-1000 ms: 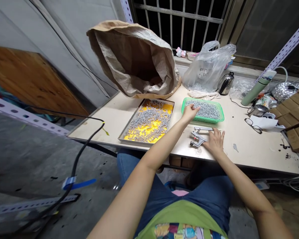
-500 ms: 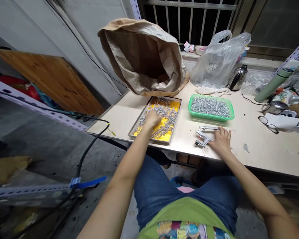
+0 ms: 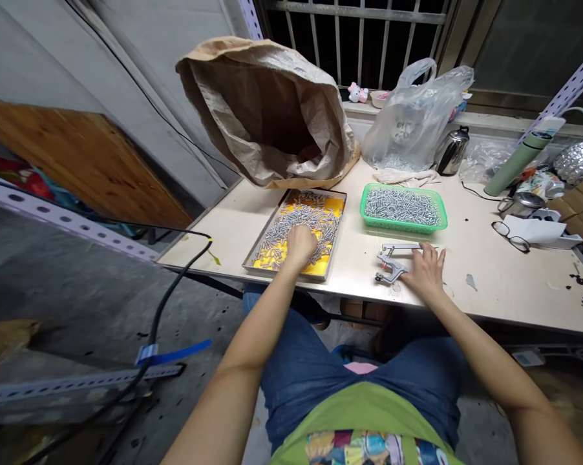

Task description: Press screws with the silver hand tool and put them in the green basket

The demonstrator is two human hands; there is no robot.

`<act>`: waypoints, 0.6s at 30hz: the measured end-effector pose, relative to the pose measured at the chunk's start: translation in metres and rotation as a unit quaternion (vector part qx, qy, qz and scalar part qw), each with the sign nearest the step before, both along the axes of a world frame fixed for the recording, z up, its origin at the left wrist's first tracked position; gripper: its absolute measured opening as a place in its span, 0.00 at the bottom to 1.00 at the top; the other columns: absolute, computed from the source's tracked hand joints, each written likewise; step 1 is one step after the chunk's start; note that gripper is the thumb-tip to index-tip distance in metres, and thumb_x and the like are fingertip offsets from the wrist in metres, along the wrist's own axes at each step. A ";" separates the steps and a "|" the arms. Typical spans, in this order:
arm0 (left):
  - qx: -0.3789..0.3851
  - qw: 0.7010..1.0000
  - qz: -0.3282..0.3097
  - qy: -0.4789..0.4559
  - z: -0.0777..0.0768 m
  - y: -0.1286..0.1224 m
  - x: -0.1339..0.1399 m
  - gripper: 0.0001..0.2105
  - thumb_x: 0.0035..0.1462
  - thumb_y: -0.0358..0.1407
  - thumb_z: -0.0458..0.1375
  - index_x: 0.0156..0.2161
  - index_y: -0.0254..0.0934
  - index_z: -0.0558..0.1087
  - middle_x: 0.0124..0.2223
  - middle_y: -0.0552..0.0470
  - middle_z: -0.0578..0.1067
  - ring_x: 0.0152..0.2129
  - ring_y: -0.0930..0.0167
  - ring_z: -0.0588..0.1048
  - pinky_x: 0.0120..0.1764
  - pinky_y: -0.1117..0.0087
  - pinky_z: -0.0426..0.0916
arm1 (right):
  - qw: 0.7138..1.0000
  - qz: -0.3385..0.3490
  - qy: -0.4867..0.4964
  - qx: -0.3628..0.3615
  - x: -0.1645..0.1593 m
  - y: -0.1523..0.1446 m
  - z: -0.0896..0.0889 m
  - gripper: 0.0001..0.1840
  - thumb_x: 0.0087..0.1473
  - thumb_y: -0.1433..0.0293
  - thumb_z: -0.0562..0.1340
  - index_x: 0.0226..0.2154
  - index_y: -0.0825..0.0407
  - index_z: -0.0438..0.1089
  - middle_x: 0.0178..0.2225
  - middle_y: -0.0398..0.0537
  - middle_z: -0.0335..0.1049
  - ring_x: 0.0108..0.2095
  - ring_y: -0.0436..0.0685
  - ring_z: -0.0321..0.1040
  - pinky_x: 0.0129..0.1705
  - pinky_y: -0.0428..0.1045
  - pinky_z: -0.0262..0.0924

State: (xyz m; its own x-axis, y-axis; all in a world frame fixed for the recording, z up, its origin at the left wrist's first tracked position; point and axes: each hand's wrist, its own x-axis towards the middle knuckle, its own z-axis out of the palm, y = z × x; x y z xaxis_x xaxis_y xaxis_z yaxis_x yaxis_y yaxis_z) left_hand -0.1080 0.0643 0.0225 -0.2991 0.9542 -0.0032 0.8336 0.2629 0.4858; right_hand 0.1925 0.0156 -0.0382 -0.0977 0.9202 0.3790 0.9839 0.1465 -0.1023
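Note:
Small silver screw-like pieces (image 3: 297,218) lie loose over the yellow bottom of a shallow metal tray (image 3: 333,250). My left hand (image 3: 301,245) is down among them in a closed shape; its fingertips are hidden, so what they hold cannot be made out. On the table to the right lies a silver pliers-like hand tool (image 3: 391,266) with a curved jaw pointing left. My right hand (image 3: 426,274) has its fingers over the handles of this tool. Behind the tool stands a green plastic basket (image 3: 404,226) filled with similar small silver pieces.
A large open paper sack (image 3: 272,116) leans behind the tray. Along the back are a plastic bag (image 3: 402,126), a steel kettle (image 3: 452,152) and a green bottle (image 3: 518,163). Glasses (image 3: 510,237) lie at the right. A black cable (image 3: 168,297) hangs left of the table.
My left hand has moved a little toward the near side of the tray, staying closed among the pieces. My right hand stays on the tool. The whole view has shifted slightly.

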 end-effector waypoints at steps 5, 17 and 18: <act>0.019 0.911 -0.073 -0.404 -0.019 -0.032 0.063 0.05 0.46 0.34 0.60 0.25 0.34 0.75 0.26 0.49 0.76 0.25 0.70 0.73 0.33 0.69 0.66 | 0.998 0.017 -0.020 0.048 -0.002 -0.003 0.001 0.37 0.53 0.46 0.53 0.52 0.60 0.63 0.61 0.71 0.53 0.64 0.73 0.42 0.62 0.75 0.27; 0.027 0.899 -0.138 -0.415 -0.058 -0.055 0.110 0.03 0.45 0.30 0.63 0.23 0.35 0.78 0.25 0.50 0.76 0.27 0.71 0.74 0.36 0.70 0.66 | 0.998 0.011 -0.032 0.056 -0.004 -0.005 0.000 0.36 0.53 0.51 0.53 0.55 0.62 0.57 0.64 0.72 0.46 0.66 0.72 0.37 0.62 0.76 0.25; 0.029 0.905 -0.144 -0.400 -0.058 -0.055 0.110 0.03 0.45 0.29 0.63 0.23 0.35 0.78 0.25 0.51 0.75 0.27 0.71 0.74 0.36 0.70 0.66 | 0.998 0.010 -0.031 0.055 -0.005 -0.005 0.000 0.36 0.53 0.51 0.54 0.55 0.62 0.57 0.64 0.72 0.46 0.66 0.72 0.37 0.62 0.76 0.25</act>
State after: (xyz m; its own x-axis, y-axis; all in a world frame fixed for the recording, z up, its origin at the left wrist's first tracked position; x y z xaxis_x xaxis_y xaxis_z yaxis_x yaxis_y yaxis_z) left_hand 0.0022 0.0090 -0.0355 0.0374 0.9977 -0.0558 0.2381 0.0453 0.9702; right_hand 0.1880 0.0104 -0.0383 -0.1419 0.8706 0.4711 0.9847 0.1728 -0.0228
